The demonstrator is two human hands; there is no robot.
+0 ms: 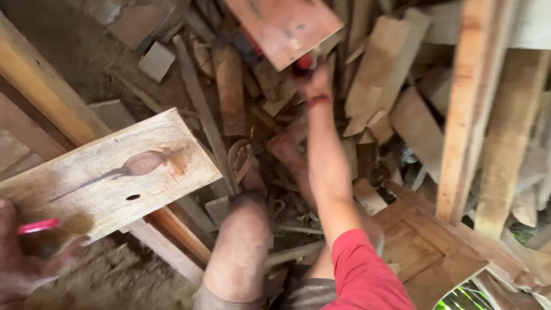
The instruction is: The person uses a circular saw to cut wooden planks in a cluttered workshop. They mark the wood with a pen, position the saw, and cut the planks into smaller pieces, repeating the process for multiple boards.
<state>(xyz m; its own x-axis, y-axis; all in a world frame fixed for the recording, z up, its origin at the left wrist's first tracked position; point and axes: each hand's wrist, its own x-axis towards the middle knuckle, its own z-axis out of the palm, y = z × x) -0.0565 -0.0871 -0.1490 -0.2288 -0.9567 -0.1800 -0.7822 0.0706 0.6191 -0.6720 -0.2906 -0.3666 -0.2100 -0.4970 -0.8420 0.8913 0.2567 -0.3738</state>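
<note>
Two boards held over a floor of scrap wood.
A reddish board point(284, 26) is gripped at its lower edge by the right hand point(313, 80), grip closed, arm stretched out over the offcut pile point(379, 86). A pale knotted plank point(115, 178) is held at its near end by the blurred left hand point(26, 252), grip apparently closed, a pink band point(37, 225) beside it. A sandalled foot point(247, 166) is planted among the scraps on the floor.

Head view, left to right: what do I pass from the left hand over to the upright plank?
Left hand holding a pink marker → pale knotted board → sandalled foot → right hand gripping the reddish board → leaning offcuts → upright plank.
</note>
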